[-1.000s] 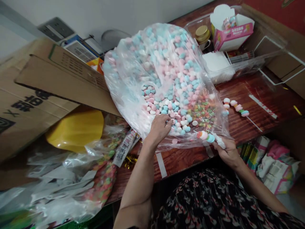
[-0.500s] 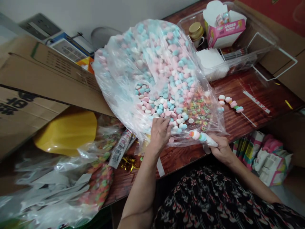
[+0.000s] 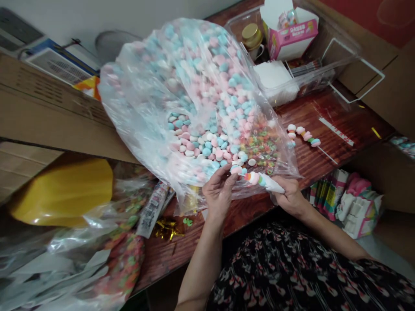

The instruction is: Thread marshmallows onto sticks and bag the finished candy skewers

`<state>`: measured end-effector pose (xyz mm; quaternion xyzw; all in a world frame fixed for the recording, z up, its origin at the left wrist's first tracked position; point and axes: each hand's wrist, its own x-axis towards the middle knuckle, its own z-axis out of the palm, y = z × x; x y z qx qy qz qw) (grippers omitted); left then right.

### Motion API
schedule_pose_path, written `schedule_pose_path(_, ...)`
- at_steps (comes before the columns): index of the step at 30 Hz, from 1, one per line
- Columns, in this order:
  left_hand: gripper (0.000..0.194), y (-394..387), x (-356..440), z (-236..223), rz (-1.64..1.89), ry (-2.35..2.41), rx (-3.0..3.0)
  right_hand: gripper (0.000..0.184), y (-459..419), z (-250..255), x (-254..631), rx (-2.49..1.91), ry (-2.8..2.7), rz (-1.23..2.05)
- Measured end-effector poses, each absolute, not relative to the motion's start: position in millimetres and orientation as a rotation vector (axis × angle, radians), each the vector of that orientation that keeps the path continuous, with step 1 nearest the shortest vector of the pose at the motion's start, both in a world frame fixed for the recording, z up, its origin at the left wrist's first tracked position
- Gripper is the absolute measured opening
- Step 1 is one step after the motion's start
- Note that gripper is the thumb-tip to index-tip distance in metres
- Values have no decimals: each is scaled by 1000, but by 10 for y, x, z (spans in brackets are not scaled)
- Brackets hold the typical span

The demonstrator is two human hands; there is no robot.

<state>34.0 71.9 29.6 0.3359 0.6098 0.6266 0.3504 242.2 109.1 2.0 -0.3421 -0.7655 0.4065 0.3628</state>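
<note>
My right hand is closed around the white-wrapped end of a candy skewer. Pink, blue, green and orange pieces are threaded along the skewer, which points left. At its bare tip, my left hand pinches a pale pink candy between thumb and fingers. Whether the tip has pierced this piece, I cannot tell. Just beyond both hands lies a large clear plastic bag, its mouth open towards me. Pink, blue and white candies fill it, with small orange and green gummy rings at its right side.
Finished-looking candy skewers lie right of the bag on the wooden table. Behind them is a clear plastic bin holding a pink box. At left are a cardboard box, a yellow sheet and gold ties.
My left hand has come out of the candy pile with a pale pink candy and met the skewer's tip. My right hand still holds the skewer. The view has shifted slightly.
</note>
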Motion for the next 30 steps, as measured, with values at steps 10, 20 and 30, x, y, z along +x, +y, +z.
schedule_pose_path(10, 33, 735, 389, 142, 1664, 1666, 958, 24, 1086, -67, 2499, -885, -2052, 1023)
schedule_pose_path(20, 22, 763, 364, 151, 1570, 1796, 1898, 21, 1117, -22, 2535, -901, -2182, 1017)
schedule_pose_path(30, 27, 760, 334, 139, 1465, 1785, 2225, 16, 1115, -18, 2459, -962, -2016, 1133)
